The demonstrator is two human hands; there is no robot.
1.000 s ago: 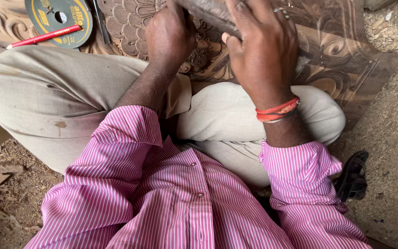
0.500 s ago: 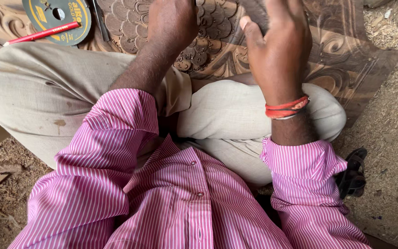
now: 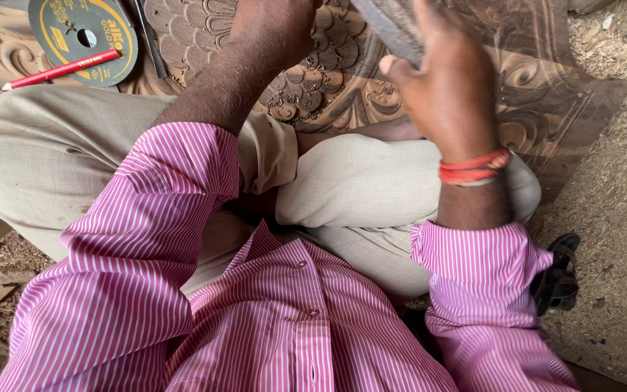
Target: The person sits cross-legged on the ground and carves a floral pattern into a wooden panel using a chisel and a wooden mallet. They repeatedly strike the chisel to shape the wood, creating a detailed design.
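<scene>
A carved wooden panel with scale and scroll patterns lies on the ground in front of my crossed legs. My left hand rests on the carving at the top edge of the view, where its fingers are cut off. My right hand, with red threads around the wrist, is raised over the panel and closed around a grey-brown wooden block that slants up out of the frame. My pink striped sleeves and beige trousers fill the lower view.
A round abrasive disc lies at the top left with a red pencil across it and a thin metal tool beside it. A black sandal sits at the right on sawdust-covered ground.
My right hand has lifted up off the panel with the wooden block in it. My left hand has slid a little further up the carving towards the frame edge.
</scene>
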